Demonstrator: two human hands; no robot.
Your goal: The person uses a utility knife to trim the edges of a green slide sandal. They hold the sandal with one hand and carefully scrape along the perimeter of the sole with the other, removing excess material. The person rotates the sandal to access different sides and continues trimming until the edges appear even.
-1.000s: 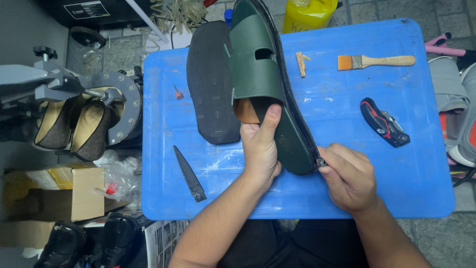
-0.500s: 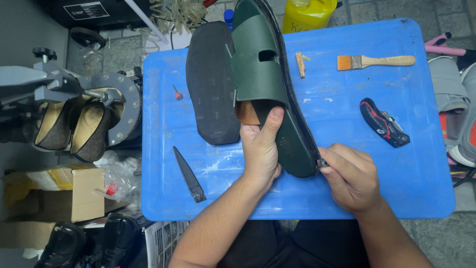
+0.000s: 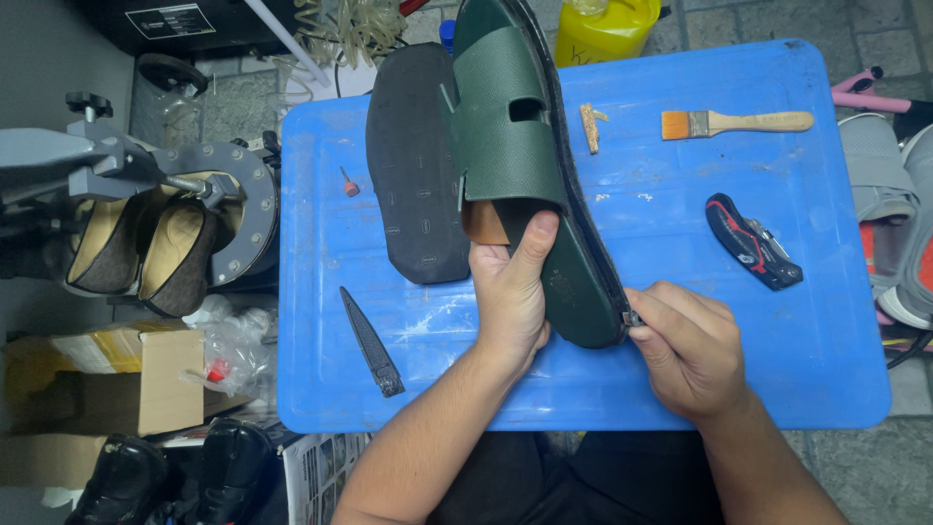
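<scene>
A dark green slide sandal [image 3: 520, 146] is held up over a blue plastic table [image 3: 680, 292]. My left hand [image 3: 510, 287] grips it from below near the heel, thumb pressed on the footbed just behind the wide strap. My right hand [image 3: 685, 345] is closed on a small metal tool [image 3: 630, 318] whose tip meets the sandal's sole edge at the heel. A separate dark grey sole [image 3: 413, 165] lies flat on the table just left of the sandal.
A thin dark blade [image 3: 371, 342] lies at the front left of the table. A brush [image 3: 734, 123], a red-and-black folding knife [image 3: 753, 241], a small wooden piece [image 3: 590, 126] and a tiny red-tipped bit [image 3: 348, 183] lie on it too. A yellow jug [image 3: 603, 29] stands behind, shoes [image 3: 146, 253] at left.
My right hand and its tool have stayed at the heel edge with only slight shifts. The sandal and my left hand keep nearly the same pose.
</scene>
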